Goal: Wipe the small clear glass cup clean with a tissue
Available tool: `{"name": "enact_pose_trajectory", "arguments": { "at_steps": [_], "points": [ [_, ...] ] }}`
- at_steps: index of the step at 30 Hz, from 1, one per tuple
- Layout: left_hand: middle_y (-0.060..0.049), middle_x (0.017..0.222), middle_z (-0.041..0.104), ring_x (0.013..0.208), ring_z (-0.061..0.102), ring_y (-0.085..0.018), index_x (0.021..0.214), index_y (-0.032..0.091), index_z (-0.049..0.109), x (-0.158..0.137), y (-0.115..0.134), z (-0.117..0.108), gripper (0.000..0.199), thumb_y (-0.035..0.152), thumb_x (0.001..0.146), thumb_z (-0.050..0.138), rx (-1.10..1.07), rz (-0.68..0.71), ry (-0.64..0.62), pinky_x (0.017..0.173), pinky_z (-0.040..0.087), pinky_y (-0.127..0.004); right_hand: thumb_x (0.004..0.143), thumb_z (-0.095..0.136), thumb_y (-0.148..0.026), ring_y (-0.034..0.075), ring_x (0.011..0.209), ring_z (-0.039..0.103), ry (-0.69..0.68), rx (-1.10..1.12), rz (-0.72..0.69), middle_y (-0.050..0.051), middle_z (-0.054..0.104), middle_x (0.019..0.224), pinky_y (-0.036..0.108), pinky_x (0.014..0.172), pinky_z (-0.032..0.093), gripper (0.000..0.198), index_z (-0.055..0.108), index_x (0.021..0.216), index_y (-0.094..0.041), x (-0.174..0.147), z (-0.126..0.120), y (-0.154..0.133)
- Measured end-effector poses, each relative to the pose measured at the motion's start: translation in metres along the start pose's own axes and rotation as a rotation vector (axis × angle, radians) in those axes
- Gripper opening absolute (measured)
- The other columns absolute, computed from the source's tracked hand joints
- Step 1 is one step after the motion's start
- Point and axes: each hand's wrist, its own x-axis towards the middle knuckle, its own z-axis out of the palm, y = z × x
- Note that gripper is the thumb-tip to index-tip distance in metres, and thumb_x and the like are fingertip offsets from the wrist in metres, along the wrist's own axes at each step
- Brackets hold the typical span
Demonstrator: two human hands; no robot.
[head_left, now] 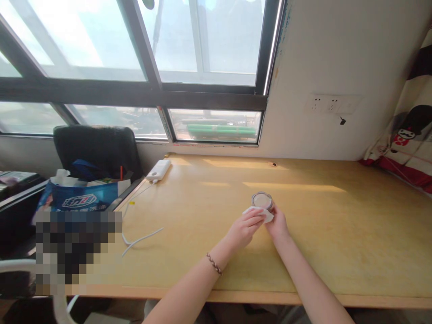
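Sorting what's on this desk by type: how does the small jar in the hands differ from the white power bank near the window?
The jar is round with a clear rim; the power bank is a flat white block. The jar sits mid-desk, held by the left hand and right hand with a white tissue; the power bank lies untouched at the desk's far left, with a white cable nearby. Both rest on the desk.

A big wooden desk (320, 234) sits by the window. A white power bank (158, 170) and its cord (138, 234) lie at ten o'clock. A small jar (262, 200) stands in the middle.
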Motion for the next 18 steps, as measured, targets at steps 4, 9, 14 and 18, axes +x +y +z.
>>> {"name": "enact_pose_trajectory", "arguments": {
  "at_steps": [4, 9, 14, 18],
  "points": [
    [-0.008, 0.113, 0.056, 0.118, 0.037, -0.018, 0.115, 0.019, 0.05, -0.004, 0.0, 0.0, 0.041, 0.005, 0.081, 0.031, -0.08, -0.092, 0.149, 0.098, 0.031, -0.042, 0.072, 0.049, -0.016, 0.012, 0.05, 0.058, 0.034, 0.082, 0.042, -0.002, 0.063, 0.055, 0.023, 0.046, 0.048, 0.015, 0.057, 0.06, -0.017, 0.001, -0.001, -0.007],
    [-0.006, 0.107, 0.06, 0.104, 0.05, -0.019, 0.096, 0.02, 0.063, -0.004, -0.008, 0.001, 0.033, 0.009, 0.078, 0.038, -0.311, -0.515, 0.48, 0.091, 0.037, -0.037, 0.074, 0.048, -0.014, 0.011, 0.055, 0.058, 0.003, 0.072, 0.028, -0.002, 0.063, 0.06, 0.023, 0.052, 0.048, 0.014, 0.057, 0.065, -0.017, -0.003, 0.003, -0.012],
    [-0.005, 0.09, 0.065, 0.08, 0.058, -0.018, 0.094, 0.015, 0.063, 0.0, -0.015, 0.001, 0.034, 0.007, 0.066, 0.048, -0.867, -0.897, 0.678, 0.07, 0.043, -0.027, 0.079, 0.046, -0.025, 0.011, 0.054, 0.055, -0.004, -0.129, -0.072, -0.003, 0.058, 0.059, 0.025, 0.055, 0.046, 0.018, 0.053, 0.064, -0.019, -0.014, 0.015, -0.01],
    [-0.009, 0.087, 0.064, 0.076, 0.058, -0.017, 0.092, 0.01, 0.062, 0.007, -0.007, 0.003, 0.03, 0.009, 0.062, 0.055, -1.326, -0.933, 0.561, 0.068, 0.042, -0.025, 0.084, 0.037, -0.035, 0.013, 0.053, 0.049, -0.126, -0.739, -0.378, -0.001, 0.051, 0.056, 0.026, 0.054, 0.041, 0.03, 0.048, 0.061, -0.018, -0.031, 0.025, -0.004]
  ]
}}
